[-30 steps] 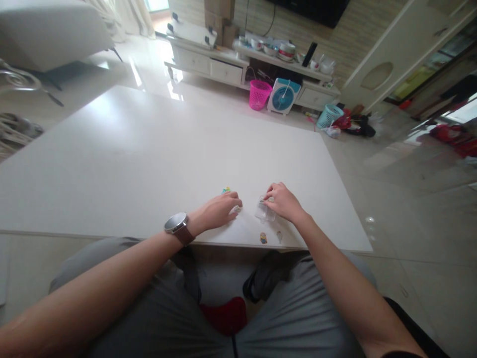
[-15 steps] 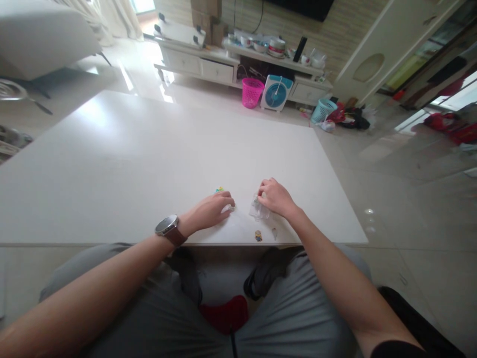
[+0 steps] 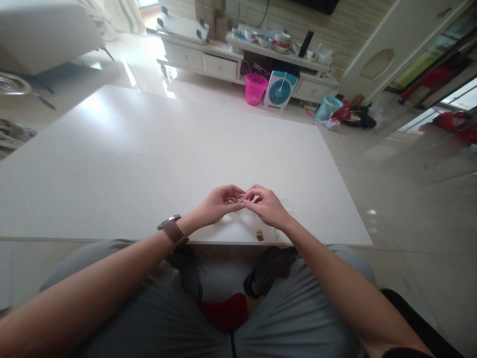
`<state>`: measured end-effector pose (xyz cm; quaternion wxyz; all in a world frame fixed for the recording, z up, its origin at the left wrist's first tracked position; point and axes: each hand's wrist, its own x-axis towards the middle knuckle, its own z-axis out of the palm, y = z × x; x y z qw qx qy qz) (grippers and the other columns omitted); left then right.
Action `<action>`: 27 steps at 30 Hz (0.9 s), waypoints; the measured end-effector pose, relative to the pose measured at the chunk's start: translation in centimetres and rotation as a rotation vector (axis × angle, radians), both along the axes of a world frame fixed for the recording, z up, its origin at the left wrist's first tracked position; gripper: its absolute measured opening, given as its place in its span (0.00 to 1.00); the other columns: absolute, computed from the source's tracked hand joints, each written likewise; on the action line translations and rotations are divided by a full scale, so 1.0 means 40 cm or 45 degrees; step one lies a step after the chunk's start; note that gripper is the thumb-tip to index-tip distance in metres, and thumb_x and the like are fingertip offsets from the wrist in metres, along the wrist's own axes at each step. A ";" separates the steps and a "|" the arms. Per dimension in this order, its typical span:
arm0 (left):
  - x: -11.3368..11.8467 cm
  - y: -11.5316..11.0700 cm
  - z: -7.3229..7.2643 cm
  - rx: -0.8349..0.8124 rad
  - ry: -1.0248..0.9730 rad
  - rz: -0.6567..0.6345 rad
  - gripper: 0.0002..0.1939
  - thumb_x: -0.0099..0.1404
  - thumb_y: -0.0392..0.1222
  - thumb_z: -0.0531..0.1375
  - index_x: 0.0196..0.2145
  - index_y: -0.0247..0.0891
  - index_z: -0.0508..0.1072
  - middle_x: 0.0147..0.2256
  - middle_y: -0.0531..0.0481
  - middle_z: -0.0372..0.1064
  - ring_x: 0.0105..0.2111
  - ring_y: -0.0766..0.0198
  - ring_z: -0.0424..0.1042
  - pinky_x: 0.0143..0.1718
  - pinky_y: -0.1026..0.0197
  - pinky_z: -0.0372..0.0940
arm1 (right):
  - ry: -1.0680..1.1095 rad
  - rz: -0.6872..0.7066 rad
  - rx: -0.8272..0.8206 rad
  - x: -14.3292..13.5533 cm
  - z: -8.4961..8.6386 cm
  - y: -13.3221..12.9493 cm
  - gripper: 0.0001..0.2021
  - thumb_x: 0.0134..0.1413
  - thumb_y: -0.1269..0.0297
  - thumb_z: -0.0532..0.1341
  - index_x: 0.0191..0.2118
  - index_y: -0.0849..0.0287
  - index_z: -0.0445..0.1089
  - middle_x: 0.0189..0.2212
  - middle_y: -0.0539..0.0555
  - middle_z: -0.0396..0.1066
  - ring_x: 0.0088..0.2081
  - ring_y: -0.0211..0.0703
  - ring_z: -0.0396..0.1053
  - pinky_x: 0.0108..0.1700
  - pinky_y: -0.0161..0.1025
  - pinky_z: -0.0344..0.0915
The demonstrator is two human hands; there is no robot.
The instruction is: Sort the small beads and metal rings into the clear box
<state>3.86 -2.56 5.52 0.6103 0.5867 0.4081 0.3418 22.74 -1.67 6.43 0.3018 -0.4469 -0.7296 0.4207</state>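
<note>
My left hand [image 3: 218, 204] and my right hand [image 3: 269, 205] meet fingertip to fingertip above the white table [image 3: 179, 149], near its front edge. Between their pinched fingers is a small silvery thing [image 3: 241, 200], too small to make out. A little yellow-and-blue figure [image 3: 260, 234] lies close to the table edge, below my right hand. Just right of it is a tiny clear or metallic piece [image 3: 276, 233]. Behind my left hand only a speck of yellow [image 3: 222, 186] shows. My right hand and wrist mostly hide the clear plastic box.
Past the table stand a pink basket [image 3: 255, 89], a blue-and-white fan [image 3: 280, 90] and a light blue basket [image 3: 328, 108]. Behind them runs a low white cabinet [image 3: 219, 66] with bowls and cups. At the far right a person in red [image 3: 434, 79] is partly visible.
My right hand has left the clear plastic box and moved left to my left hand. My left hand has turned, and both now pinch together. The person in red has come into view.
</note>
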 end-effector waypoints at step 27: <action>-0.016 0.008 0.015 -0.160 0.136 0.074 0.16 0.59 0.52 0.64 0.32 0.34 0.73 0.26 0.50 0.70 0.19 0.72 0.64 0.14 0.72 0.55 | 0.122 -0.099 -0.182 -0.013 -0.026 -0.001 0.09 0.50 0.57 0.65 0.30 0.59 0.73 0.33 0.51 0.69 0.34 0.39 0.66 0.31 0.34 0.62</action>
